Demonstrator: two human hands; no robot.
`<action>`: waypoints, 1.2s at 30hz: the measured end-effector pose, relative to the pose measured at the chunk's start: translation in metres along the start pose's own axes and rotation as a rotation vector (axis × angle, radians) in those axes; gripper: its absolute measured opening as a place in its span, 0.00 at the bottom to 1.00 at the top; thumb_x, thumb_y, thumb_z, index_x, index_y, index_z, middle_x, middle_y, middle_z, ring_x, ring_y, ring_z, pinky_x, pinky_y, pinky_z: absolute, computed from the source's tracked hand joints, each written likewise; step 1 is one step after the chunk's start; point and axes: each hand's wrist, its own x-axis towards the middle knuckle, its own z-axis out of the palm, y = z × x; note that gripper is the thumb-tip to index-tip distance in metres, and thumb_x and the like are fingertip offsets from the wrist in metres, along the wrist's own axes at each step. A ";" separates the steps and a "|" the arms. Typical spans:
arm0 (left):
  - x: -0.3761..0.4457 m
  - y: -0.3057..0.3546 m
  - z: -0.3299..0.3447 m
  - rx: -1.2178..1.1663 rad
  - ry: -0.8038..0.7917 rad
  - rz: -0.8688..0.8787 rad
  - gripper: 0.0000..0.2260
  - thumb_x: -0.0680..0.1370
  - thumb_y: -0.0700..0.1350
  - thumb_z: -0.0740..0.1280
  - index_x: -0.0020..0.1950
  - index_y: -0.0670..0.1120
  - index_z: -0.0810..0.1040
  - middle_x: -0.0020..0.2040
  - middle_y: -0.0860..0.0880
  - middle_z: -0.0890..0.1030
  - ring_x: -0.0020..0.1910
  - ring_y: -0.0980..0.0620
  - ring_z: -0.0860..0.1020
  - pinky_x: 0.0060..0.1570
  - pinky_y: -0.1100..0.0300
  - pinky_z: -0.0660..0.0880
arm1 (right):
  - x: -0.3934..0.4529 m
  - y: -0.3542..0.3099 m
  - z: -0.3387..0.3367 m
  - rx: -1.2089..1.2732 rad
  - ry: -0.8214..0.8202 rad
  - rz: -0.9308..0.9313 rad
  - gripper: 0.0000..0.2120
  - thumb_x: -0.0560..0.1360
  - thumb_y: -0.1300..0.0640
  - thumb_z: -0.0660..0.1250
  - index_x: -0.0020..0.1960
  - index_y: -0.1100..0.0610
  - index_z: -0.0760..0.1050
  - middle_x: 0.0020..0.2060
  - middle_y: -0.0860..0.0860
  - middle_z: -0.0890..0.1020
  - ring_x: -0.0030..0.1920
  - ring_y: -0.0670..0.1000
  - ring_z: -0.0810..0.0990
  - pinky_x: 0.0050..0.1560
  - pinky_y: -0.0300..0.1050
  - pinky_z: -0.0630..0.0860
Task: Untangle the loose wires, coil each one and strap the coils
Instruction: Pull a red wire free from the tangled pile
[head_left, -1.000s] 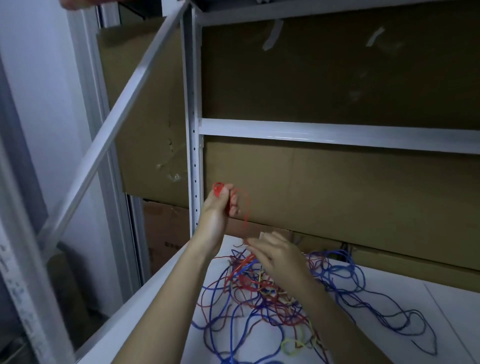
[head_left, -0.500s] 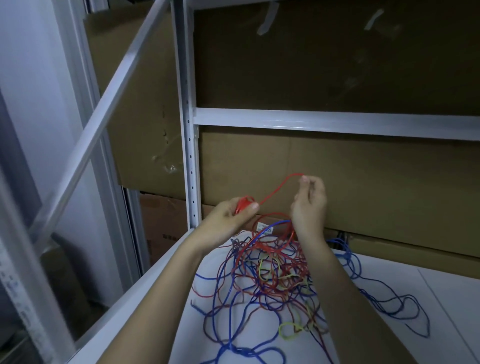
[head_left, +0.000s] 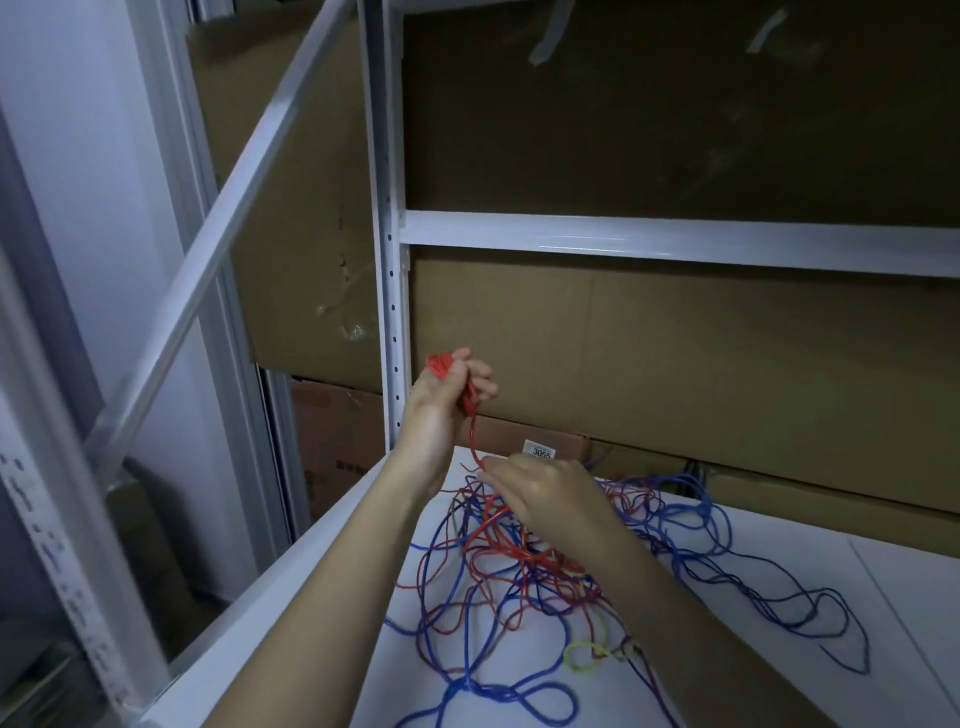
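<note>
Hands working a red wire out of a tangle on a white shelf.

Brown cardboard sheets (head_left: 675, 353) back the white metal shelving frame (head_left: 387, 260). A tangle of blue, red and yellow wires (head_left: 545, 582) lies on the white shelf board (head_left: 883, 597). The raised left hand (head_left: 447, 395) grips a bunched red wire coil (head_left: 439, 364); the right hand (head_left: 550, 493), low over the tangle, pinches its trailing strand.
</note>
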 end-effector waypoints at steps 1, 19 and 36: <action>0.000 -0.004 0.000 0.100 -0.020 0.019 0.08 0.83 0.37 0.53 0.62 0.38 0.65 0.41 0.48 0.78 0.34 0.58 0.78 0.43 0.66 0.75 | 0.000 0.001 0.000 0.001 0.009 -0.032 0.07 0.75 0.53 0.66 0.43 0.55 0.80 0.27 0.49 0.74 0.24 0.51 0.74 0.19 0.40 0.68; -0.014 -0.007 -0.014 1.379 -0.528 -0.069 0.12 0.78 0.54 0.64 0.42 0.48 0.69 0.34 0.53 0.71 0.32 0.58 0.69 0.30 0.63 0.64 | -0.014 0.031 -0.001 0.740 -0.150 0.580 0.20 0.67 0.49 0.69 0.52 0.35 0.64 0.35 0.44 0.76 0.38 0.42 0.76 0.40 0.38 0.74; -0.015 -0.006 -0.021 1.177 -0.334 0.154 0.14 0.78 0.52 0.67 0.38 0.43 0.71 0.28 0.53 0.67 0.26 0.57 0.66 0.28 0.64 0.60 | -0.003 0.023 -0.018 0.579 0.197 0.803 0.08 0.71 0.56 0.74 0.35 0.47 0.79 0.31 0.44 0.79 0.33 0.41 0.78 0.34 0.35 0.73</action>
